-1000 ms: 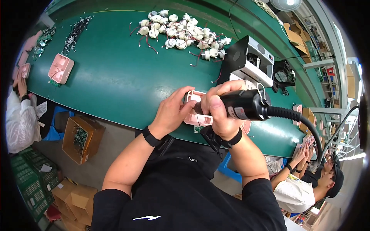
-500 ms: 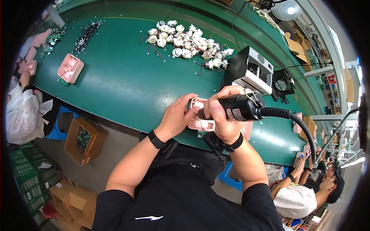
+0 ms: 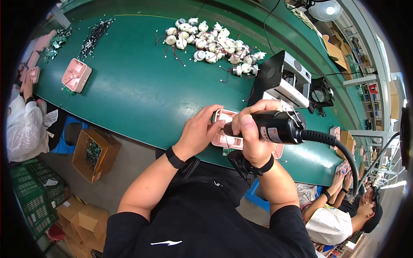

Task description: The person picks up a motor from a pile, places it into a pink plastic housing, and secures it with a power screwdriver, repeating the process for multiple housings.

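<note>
A pink plastic housing [image 3: 221, 140] lies on the green table in front of me, with a small green circuit board [image 3: 226, 151] at its near edge. My left hand [image 3: 198, 129] grips the housing's left side, thumb reaching over its inside. In my right hand [image 3: 254, 131] is a black electric screwdriver [image 3: 273, 127], fingers wrapped round its body. Its front end points left into the housing, close to my left thumb; the tip itself is hidden. A thick black cable [image 3: 320, 137] runs from its rear toward the right. Part of another pink piece [image 3: 278, 150] shows behind my right wrist.
White motors [image 3: 211, 43] with thin wires lie heaped at the back. A white and black machine [image 3: 286, 81] stands at the back right. Another pink housing [image 3: 76, 75] and black wires [image 3: 95, 36] are at the left. Co-workers sit at both sides; a cardboard box [image 3: 95, 157] is on the floor.
The screwdriver and my right hand have shifted slightly right and down, the cable swinging with them. My left hand stays on the housing. The whole view has turned a little.
</note>
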A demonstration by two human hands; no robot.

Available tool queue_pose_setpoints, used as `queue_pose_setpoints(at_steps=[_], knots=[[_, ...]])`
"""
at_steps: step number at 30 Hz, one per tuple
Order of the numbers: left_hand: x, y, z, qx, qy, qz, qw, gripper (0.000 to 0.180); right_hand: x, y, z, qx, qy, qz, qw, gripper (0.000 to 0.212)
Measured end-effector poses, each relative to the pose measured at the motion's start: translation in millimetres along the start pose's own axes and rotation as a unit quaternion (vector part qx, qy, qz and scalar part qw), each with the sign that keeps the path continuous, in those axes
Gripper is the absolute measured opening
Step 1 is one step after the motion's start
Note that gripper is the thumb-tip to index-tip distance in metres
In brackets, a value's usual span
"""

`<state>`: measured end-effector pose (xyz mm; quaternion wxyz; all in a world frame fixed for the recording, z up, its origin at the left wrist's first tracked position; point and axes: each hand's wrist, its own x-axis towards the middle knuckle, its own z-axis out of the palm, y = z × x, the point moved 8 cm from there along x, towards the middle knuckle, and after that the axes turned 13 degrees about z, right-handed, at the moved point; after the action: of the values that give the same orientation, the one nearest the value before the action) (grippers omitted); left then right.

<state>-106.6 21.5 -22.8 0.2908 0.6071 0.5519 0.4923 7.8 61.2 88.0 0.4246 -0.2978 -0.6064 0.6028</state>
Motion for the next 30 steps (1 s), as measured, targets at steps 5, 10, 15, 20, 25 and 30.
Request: queue_pose_setpoints(at_steps=[5,10,15,20,25,30], knots=[[0,0,2,-0.011,0.003,0.004,1.000,0.039,-3,-5,3,-0.002,0.000,-0.020,1.000,0.027],[-2,-2,3,-0.017,0.008,0.000,1.000,0.039,-5,-4,-2,-0.011,0.033,-0.004,0.999,0.027],[4,0,2,-0.020,0.002,0.010,1.000,0.040,-10,-4,-11,-0.055,0.047,-0.053,0.996,0.029],[3,1,-1,-0.011,0.001,0.011,1.000,0.040,-3,-4,-7,-0.025,0.059,-0.038,0.997,0.028],[5,0,0,-0.001,-0.009,0.014,1.000,0.041,4,-28,-16,0.033,0.080,-0.044,0.995,0.024],[10,6,4,-0.026,-0.026,-0.009,0.999,0.050,3,-113,-85,0.131,0.168,-0.085,0.973,0.021]])
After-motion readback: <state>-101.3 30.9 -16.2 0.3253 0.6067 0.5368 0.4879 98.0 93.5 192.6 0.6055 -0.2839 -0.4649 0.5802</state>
